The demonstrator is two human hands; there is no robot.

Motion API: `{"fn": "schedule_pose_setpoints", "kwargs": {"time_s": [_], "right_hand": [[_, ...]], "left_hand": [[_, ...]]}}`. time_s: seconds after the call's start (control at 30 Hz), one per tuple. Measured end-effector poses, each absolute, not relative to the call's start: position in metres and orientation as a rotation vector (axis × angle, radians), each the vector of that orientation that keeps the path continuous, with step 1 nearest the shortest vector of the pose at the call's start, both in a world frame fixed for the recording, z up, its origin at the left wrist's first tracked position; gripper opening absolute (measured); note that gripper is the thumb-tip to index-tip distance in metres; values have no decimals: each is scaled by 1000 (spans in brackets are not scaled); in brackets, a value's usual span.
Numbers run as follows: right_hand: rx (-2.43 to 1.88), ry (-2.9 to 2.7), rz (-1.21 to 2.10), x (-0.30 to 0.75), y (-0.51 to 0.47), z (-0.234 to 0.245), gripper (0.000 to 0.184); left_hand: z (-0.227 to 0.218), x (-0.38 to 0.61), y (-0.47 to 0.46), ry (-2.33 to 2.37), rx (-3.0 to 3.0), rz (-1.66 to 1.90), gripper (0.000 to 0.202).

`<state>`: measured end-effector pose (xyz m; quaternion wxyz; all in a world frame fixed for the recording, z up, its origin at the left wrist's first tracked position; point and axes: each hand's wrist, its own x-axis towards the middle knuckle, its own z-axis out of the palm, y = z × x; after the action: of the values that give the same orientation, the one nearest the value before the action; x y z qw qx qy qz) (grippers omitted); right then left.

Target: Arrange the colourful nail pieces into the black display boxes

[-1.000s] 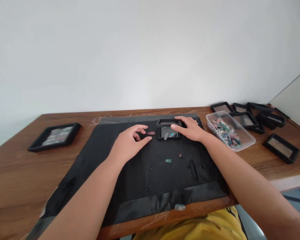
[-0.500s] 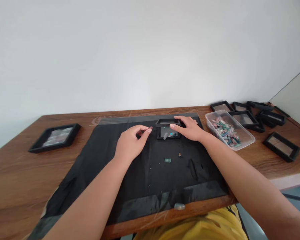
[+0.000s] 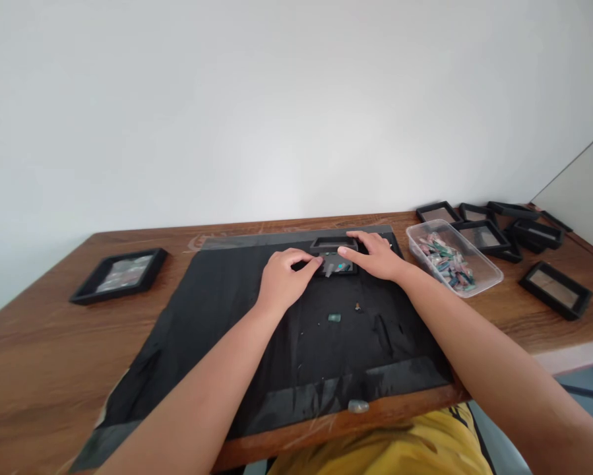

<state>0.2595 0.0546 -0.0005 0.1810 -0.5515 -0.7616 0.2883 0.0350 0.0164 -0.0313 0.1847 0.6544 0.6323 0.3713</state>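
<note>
At the left edge of a small black frame [image 3: 332, 274], my left hand [image 3: 289, 277] is closed in a pinch, its fingertips over a tiny dark piece that is now mostly hidden. The frame lies on a black sheet [image 3: 217, 316], with a few pale and green-blue chips [image 3: 340, 266] in it. A second black rim [image 3: 333, 242] shows along its far side. My right hand [image 3: 375, 254] rests at the frame's right side with fingers stretched apart, the thumb reaching over the frame. Nearer to me lie a green chip [image 3: 334, 318] and a small brownish bit [image 3: 357, 307].
A clear plastic tub [image 3: 484, 272] of many coloured chips stands to the right. Behind it are several black frames [image 3: 484, 235], with another frame [image 3: 556, 290] at far right. A filled frame [image 3: 118, 276] lies on the left. A clear piece [image 3: 358, 406] sits at the table's front edge.
My left hand has moved right and reached the small frame, still pinching. My right hand has stayed in nearly the same place. The view has shifted slightly.
</note>
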Motion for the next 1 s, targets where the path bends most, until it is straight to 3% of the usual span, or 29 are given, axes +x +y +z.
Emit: {"fn": "schedule_pose_setpoints", "kwargs": {"time_s": [0.5,1.0], "right_hand": [[-1522,-2152,790,258,56,-5,73],[-1542,-2168,803,257,54,0,73]], "left_hand": [[-38,32,20,1909,1803,1137,20],[-24,37,3,1957,1997,1051,26]]}}
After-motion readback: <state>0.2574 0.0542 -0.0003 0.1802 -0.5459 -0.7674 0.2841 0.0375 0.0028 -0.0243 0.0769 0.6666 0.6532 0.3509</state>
